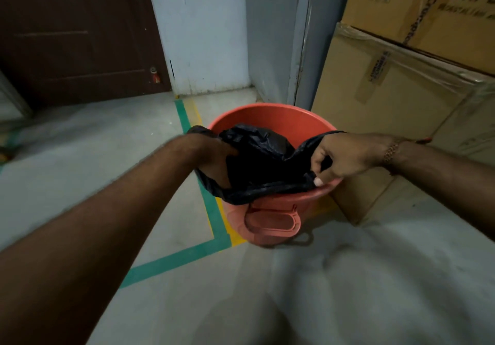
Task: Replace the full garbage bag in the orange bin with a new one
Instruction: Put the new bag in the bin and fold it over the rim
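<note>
Over the orange bin (270,119), which stands on the floor beside stacked cardboard boxes (388,103), we hold a black garbage bag (257,157) by its mouth: our left hand (214,157) curls round the left edge, our right hand (345,157) pinches the right edge at the rim. We judge the thin film could tear if we pull too hard, or slip back inside the bin if only the near rim is covered.
</note>
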